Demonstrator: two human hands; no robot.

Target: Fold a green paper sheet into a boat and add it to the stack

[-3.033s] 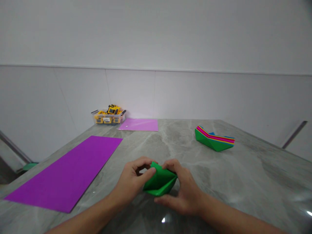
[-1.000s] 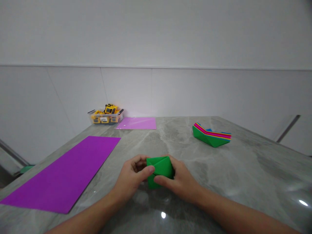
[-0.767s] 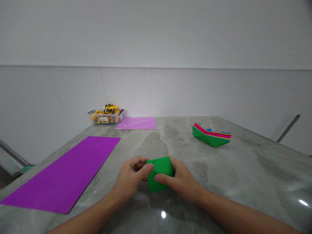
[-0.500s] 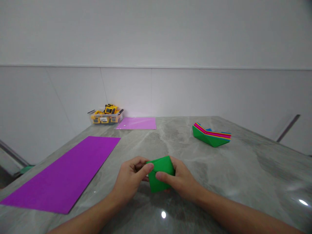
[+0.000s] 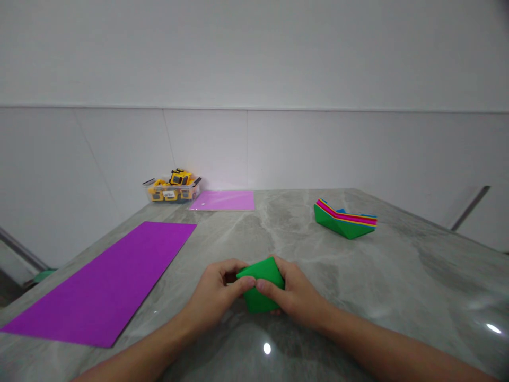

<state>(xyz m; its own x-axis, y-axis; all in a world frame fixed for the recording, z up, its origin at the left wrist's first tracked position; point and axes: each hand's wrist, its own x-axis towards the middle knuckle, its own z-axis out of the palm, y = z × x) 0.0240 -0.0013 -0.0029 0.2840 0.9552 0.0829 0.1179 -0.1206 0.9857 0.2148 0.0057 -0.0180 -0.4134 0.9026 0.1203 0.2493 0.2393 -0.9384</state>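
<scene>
A small folded green paper (image 5: pixel 262 300) is held between both hands just above the near part of the table. My left hand (image 5: pixel 218 286) grips its left side, thumb pressed on the front face and fingers behind. My right hand (image 5: pixel 296 289) holds the right side the same way, its thumb tip meeting the left thumb near the middle. Most of the fingers behind the paper are hidden. Farther off to the right lies a folded paper boat (image 5: pixel 345 225), green below with pink, yellow and blue stripes along its rim.
A large purple sheet (image 5: pixel 115 281) lies on the grey marbled table (image 5: pixel 270 228) at left. At the back, a pale pink sheet (image 5: pixel 226 200) lies beside a clear plastic box (image 5: pixel 169 194) of yellow toy vehicles (image 5: pixel 180 178). A white wall (image 5: pixel 286 148) stands behind.
My left thumb has shifted slightly down and right, against the right thumb. The green paper's top left corner has dipped and now sticks out as a point.
</scene>
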